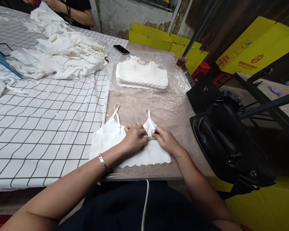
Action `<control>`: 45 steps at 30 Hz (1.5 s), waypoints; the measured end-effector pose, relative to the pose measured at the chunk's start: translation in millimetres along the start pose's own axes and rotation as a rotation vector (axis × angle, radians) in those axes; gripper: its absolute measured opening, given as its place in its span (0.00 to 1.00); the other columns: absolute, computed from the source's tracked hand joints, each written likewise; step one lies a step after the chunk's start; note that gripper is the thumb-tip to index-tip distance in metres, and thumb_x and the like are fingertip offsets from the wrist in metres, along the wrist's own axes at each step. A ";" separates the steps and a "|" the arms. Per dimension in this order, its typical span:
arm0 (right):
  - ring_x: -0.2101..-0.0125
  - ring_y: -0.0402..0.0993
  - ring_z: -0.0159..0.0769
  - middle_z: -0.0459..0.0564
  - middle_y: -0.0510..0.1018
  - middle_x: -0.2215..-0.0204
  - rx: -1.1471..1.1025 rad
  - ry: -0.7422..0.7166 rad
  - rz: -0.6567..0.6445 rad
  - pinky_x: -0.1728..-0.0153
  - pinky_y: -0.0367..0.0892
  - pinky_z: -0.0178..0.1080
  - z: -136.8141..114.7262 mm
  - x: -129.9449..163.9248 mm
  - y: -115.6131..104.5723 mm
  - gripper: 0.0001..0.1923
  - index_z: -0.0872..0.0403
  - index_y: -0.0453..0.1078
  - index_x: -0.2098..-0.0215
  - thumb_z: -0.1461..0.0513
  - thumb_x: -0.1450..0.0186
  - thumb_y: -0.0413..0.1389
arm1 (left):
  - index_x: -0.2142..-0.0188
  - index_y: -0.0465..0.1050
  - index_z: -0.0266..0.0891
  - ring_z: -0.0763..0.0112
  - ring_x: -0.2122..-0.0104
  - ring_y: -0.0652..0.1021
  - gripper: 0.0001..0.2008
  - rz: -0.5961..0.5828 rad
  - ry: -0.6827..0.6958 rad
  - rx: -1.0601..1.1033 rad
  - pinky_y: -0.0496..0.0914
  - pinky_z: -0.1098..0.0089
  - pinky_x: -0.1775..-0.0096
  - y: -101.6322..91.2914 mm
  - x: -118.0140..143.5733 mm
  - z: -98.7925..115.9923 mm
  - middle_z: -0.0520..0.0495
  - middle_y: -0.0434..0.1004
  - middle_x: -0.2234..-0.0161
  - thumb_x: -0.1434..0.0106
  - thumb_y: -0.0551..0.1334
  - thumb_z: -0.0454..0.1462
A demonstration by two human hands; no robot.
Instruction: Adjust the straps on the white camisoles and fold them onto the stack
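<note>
A white strappy top point(110, 138) with a scalloped hem lies flat on the brown table point(135, 106) near its front edge. My left hand point(134, 138), with a silver bracelet on the wrist, presses on the top's middle and pinches the fabric. My right hand point(166, 139) pinches the same fabric at the base of the right strap point(149, 123). Both hands meet over the garment. The left strap point(117, 114) lies loose, pointing away from me.
A folded stack of white tops point(142, 76) rests on clear plastic further back. A loose heap of white garments point(62, 54) covers the grid-patterned cloth point(38, 128), where another person's arm point(79, 14) works. A phone point(121, 49), a drink cup point(181, 61), black bags point(226, 141) and yellow boxes point(252, 48) stand to the right.
</note>
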State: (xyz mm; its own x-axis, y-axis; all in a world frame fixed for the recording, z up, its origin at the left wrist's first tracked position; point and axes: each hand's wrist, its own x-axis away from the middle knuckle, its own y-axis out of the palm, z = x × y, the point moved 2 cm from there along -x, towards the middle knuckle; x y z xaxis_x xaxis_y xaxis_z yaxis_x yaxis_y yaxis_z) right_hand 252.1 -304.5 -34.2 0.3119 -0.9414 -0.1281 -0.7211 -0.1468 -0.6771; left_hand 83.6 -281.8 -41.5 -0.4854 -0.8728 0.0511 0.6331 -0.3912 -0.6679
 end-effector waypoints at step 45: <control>0.81 0.60 0.29 0.40 0.64 0.82 -0.593 0.660 0.299 0.80 0.55 0.32 -23.5 65.8 -36.1 0.23 0.51 0.58 0.75 0.48 0.52 0.64 | 0.75 0.54 0.43 0.71 0.80 0.66 0.19 0.310 -0.471 0.344 0.61 0.71 0.76 -79.3 125.6 -42.3 0.56 0.60 0.81 0.45 0.61 0.51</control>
State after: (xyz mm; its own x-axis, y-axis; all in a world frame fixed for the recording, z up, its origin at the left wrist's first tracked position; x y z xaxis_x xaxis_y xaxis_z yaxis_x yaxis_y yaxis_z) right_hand 284.2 -368.2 -1.2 -0.2211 -0.9201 0.3234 -0.9691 0.1700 -0.1788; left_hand -53.1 -348.1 -13.6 0.0170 -0.9638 0.2660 0.8954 -0.1037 -0.4330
